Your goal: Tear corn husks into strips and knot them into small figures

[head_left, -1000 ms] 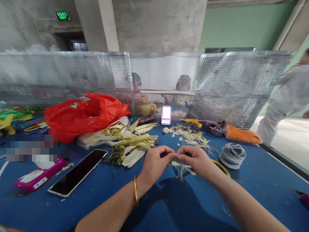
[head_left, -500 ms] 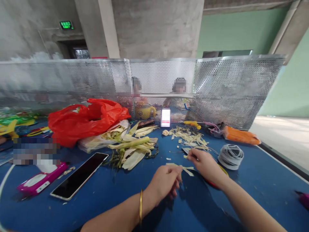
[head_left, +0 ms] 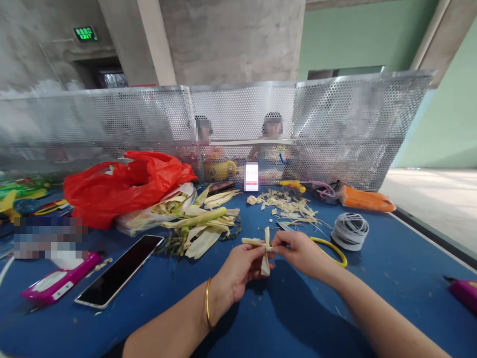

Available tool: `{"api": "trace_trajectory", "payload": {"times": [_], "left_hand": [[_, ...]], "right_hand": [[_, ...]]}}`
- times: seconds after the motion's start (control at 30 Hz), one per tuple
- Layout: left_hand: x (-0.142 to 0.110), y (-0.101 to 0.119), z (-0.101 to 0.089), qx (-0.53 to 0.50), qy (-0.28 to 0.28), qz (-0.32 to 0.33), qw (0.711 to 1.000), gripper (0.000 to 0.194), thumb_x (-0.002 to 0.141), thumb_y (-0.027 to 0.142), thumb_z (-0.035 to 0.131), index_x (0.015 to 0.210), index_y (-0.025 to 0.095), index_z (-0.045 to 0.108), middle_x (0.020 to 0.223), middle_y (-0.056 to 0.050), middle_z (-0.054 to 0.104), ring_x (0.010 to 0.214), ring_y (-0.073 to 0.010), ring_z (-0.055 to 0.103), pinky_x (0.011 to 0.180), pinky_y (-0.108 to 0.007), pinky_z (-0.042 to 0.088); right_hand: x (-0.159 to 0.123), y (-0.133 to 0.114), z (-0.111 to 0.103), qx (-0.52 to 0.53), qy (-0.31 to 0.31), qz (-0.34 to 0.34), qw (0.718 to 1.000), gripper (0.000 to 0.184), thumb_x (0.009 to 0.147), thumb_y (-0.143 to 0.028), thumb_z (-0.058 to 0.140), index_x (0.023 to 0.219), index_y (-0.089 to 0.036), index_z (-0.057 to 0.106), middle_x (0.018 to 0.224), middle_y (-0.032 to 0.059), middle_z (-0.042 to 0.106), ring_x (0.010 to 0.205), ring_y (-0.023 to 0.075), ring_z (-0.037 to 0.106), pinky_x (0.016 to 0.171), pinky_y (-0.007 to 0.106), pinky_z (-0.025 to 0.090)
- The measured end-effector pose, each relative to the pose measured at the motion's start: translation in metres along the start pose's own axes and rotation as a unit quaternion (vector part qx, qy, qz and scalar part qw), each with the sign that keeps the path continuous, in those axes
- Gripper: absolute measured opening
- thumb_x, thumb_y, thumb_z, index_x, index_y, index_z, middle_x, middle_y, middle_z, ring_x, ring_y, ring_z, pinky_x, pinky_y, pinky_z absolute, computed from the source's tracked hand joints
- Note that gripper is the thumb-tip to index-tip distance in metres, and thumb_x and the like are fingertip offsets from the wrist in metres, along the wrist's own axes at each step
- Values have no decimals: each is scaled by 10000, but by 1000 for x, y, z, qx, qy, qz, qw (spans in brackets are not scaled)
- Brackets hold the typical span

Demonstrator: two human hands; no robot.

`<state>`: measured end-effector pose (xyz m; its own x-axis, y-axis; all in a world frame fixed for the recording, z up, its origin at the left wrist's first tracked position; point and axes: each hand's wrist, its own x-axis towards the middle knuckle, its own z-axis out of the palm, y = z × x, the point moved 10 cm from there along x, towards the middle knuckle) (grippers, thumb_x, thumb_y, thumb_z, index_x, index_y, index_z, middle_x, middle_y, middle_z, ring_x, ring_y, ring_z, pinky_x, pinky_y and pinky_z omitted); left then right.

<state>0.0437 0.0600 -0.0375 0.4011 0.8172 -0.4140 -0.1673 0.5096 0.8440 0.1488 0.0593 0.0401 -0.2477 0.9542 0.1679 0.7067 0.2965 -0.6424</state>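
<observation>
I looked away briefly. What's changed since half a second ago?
The right hand, apart from the left hand then, has moved left to meet it; both now pinch the husk cross. The phone, spool and red bag stayed put.

My left hand [head_left: 242, 266] holds crossed husks [head_left: 265, 267], my right hand [head_left: 303, 253] pinches one end; behind the mesh [head_left: 238, 112] are people [head_left: 273, 127], apparently two or more.

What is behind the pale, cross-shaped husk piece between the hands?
Fingers of the left hand and the blue tabletop show behind the pale husk piece; whatever it covers cannot be seen.
</observation>
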Motion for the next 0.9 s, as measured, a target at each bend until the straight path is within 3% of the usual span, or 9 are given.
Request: {"api": "trace_trajectory", "payload": {"times": [0.1,0.23,0.33,0.47,0.7,0.9], "left_hand": [[-2,13,0,-37,7,43,998,342,713,183,694,1042,132,614,781,-63,716,638,-151,666,592,-229,500],[-6,24,6,-28,-23,74,997,356,714,332,717,989,116,647,798,-89,719,678,-178,675,585,-236,492],[-5,24,2,-37,-9,82,996,359,718,333,725,987,106,656,778,-89,719,662,-174,675,579,-234,493],[-2,21,1,-60,-7,86,995,341,718,290,737,1006,122,663,779,-79,726,668,-180,686,616,-253,516],[-4,21,7,-56,-19,92,994,345,722,323,735,999,122,692,788,-86,730,670,-175,690,593,-230,502],[-7,23,12,-33,-38,101,994,351,707,346,726,970,114,709,806,-98,732,673,-186,688,602,-244,500]], "right_hand": [[-3,-14,-8,-8,31,-54,998,140,856,-187,500,751,-199,592,737,-6,634,685,139,544,617,236,374],[-4,-20,-15,6,55,-78,995,172,881,-246,492,746,-204,590,746,7,639,707,152,561,649,254,406],[-5,-22,-25,49,91,-85,991,174,863,-288,527,738,-205,613,791,25,659,776,174,590,727,283,436],[-6,-11,-35,100,145,-39,984,132,804,-323,602,744,-215,650,788,17,675,788,190,607,767,305,438],[-5,-1,-19,149,120,21,981,159,726,-345,662,655,-205,632,754,11,669,778,194,616,775,307,441],[-5,5,-20,132,114,50,983,190,695,-381,671,637,-206,623,741,8,659,761,197,596,772,317,437]]}}
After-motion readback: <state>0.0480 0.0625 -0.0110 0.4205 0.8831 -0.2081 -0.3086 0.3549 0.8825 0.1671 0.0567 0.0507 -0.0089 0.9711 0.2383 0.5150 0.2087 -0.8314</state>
